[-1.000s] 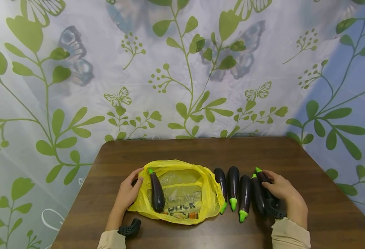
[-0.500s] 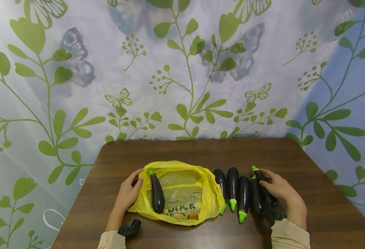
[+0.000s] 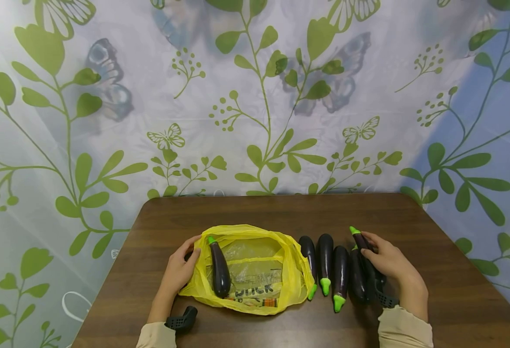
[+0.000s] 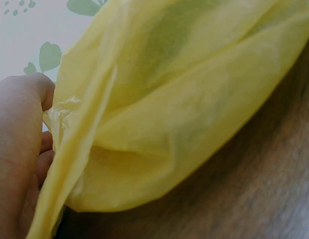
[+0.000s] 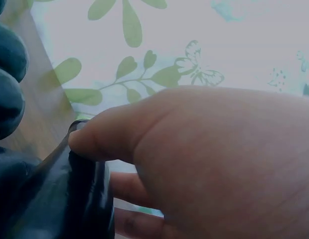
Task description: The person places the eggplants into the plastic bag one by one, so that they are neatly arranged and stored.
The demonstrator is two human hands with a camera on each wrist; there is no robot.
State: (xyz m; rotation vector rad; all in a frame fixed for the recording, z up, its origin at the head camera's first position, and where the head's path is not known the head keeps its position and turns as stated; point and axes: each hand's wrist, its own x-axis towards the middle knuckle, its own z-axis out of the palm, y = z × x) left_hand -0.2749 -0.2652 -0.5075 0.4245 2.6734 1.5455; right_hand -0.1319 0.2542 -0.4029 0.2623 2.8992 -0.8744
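On the brown wooden table [image 3: 255,208], toward its right edge, the right hand [image 3: 389,258] pinched the thin end of a shiny, dark purple, green-topped eggplant [image 5: 79,194] between thumb and fingers; the left hand [image 3: 181,263] pinched the left rim of a thin yellow plastic bag [image 3: 297,270], whose wide mouth showed one purple eggplant [image 3: 220,270] inside; a snug grip and a straight lift seemed best, as the other eggplants [image 3: 326,258] lay close beside; wood showed behind them up to the back edge; the front edge was out of sight.
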